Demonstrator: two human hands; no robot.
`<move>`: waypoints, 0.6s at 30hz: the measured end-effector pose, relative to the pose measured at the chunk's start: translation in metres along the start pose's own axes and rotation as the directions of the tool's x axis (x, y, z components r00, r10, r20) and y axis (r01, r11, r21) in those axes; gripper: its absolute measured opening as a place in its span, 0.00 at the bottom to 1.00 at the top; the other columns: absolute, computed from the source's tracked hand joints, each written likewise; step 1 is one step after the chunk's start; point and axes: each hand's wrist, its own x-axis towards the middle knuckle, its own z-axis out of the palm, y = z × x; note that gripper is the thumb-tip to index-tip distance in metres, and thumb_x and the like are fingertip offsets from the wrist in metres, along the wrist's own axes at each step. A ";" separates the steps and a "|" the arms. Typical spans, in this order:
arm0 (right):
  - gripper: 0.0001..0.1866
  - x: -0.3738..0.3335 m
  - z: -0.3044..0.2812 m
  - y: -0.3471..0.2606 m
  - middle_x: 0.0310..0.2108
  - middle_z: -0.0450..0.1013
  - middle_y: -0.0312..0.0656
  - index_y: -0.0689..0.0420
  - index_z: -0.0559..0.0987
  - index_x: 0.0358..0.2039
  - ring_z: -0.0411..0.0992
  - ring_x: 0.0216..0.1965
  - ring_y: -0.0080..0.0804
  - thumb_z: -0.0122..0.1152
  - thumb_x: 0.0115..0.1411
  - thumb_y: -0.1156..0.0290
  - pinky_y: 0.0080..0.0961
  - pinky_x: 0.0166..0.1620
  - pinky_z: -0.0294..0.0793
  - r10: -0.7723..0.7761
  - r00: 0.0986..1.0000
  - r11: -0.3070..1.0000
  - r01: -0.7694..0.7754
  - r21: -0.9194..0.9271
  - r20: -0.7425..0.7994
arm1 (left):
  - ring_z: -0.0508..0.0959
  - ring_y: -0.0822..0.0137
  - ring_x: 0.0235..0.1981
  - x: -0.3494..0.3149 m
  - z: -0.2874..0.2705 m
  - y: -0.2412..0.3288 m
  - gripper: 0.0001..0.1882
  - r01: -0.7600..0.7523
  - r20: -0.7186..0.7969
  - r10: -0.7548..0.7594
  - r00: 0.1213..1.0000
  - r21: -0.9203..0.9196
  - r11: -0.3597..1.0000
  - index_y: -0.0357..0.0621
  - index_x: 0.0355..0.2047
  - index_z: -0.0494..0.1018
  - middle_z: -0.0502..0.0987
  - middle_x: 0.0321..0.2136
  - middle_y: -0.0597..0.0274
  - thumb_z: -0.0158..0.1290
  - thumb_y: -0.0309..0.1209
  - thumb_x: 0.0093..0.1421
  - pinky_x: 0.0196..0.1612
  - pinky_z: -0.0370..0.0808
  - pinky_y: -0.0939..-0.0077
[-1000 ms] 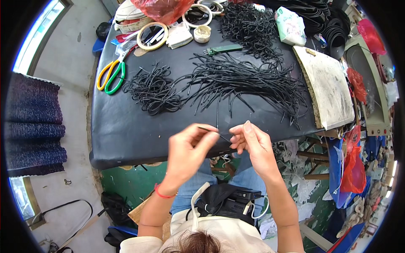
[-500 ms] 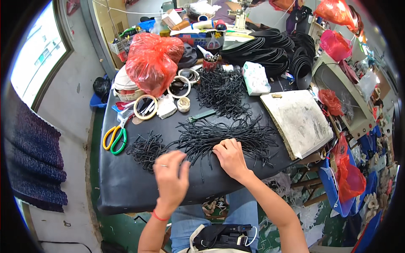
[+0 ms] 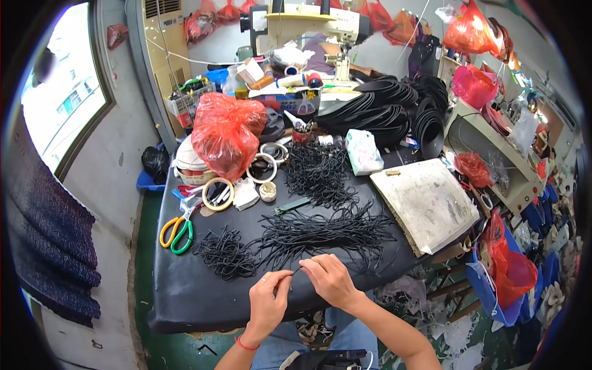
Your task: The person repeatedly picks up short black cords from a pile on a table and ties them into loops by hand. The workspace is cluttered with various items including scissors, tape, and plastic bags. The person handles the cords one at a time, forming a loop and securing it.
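Observation:
My left hand (image 3: 269, 301) and my right hand (image 3: 328, 280) are close together over the front of the black table (image 3: 203, 296). Fingers pinched, both hold a thin black cord (image 3: 296, 269), of which only a short bit shows between them. Just beyond lies a loose bundle of long black cords (image 3: 327, 229). To its left sits a smaller tangle of looped cords (image 3: 225, 253), and a denser heap of cords (image 3: 316, 169) lies farther back. A slim green tool (image 3: 291, 206) rests between the heap and the bundle.
Scissors with yellow and green handles (image 3: 177, 235) lie at the table's left. Behind them are tape rolls (image 3: 218, 195) and a red plastic bag (image 3: 228, 132). A stained white board (image 3: 428, 203) covers the right side. Black strip coils (image 3: 370, 108) and a sewing machine (image 3: 320, 28) stand at the back.
My right hand has left the long bundle and drawn back toward me. My left hand has come in from the left to meet it, and both now pinch a cord. The view has tilted up.

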 end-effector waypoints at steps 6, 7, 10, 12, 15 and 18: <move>0.12 0.025 -0.003 0.019 0.25 0.64 0.39 0.58 0.74 0.38 0.67 0.24 0.33 0.58 0.50 0.78 0.26 0.27 0.69 0.082 0.995 0.997 -0.082 0.001 -0.060 | 0.76 0.75 0.26 -0.015 -0.018 0.006 0.06 0.224 0.061 -0.216 0.974 -0.249 0.942 0.34 0.34 0.74 0.76 0.27 0.61 0.50 0.23 0.57 0.29 0.72 0.84; 0.12 0.032 -0.004 0.023 0.24 0.64 0.39 0.57 0.74 0.38 0.67 0.22 0.32 0.57 0.51 0.79 0.25 0.24 0.68 0.040 0.993 0.999 -0.043 -0.025 -0.108 | 0.76 0.75 0.27 -0.017 -0.020 0.004 0.06 0.283 0.090 -0.268 0.959 -0.318 0.905 0.34 0.34 0.73 0.76 0.28 0.62 0.50 0.24 0.58 0.30 0.72 0.84; 0.12 0.055 -0.019 0.021 0.24 0.64 0.39 0.58 0.74 0.39 0.66 0.21 0.32 0.57 0.51 0.79 0.25 0.23 0.67 -0.043 0.982 0.995 0.025 -0.102 -0.182 | 0.76 0.74 0.27 -0.020 -0.024 -0.001 0.07 0.281 0.054 -0.291 0.955 -0.468 0.838 0.33 0.35 0.73 0.77 0.28 0.60 0.49 0.25 0.58 0.30 0.72 0.84; 0.12 0.057 -0.026 0.012 0.25 0.65 0.39 0.56 0.74 0.38 0.67 0.24 0.34 0.57 0.51 0.78 0.25 0.28 0.67 -0.018 0.993 0.992 0.004 -0.124 -0.115 | 0.76 0.75 0.26 -0.023 -0.028 -0.003 0.07 0.297 0.048 -0.315 0.948 -0.495 0.817 0.33 0.34 0.73 0.77 0.28 0.60 0.49 0.25 0.59 0.30 0.72 0.84; 0.16 0.042 -0.042 -0.012 0.34 0.70 0.41 0.55 0.74 0.43 0.69 0.38 0.39 0.59 0.51 0.73 0.30 0.44 0.64 0.130 0.973 0.989 -0.114 -0.094 0.192 | 0.75 0.75 0.26 -0.028 -0.037 -0.006 0.08 0.331 0.103 -0.326 0.940 -0.509 0.794 0.32 0.34 0.73 0.76 0.26 0.61 0.49 0.26 0.59 0.30 0.72 0.84; 0.21 0.030 -0.049 -0.050 0.43 0.68 0.41 0.53 0.71 0.48 0.66 0.45 0.39 0.59 0.52 0.68 0.36 0.50 0.59 0.049 0.990 0.996 -0.038 -0.081 0.129 | 0.75 0.76 0.26 -0.030 -0.043 0.000 0.09 0.412 0.220 -0.348 0.911 -0.488 0.770 0.32 0.34 0.73 0.76 0.27 0.61 0.50 0.27 0.59 0.32 0.73 0.84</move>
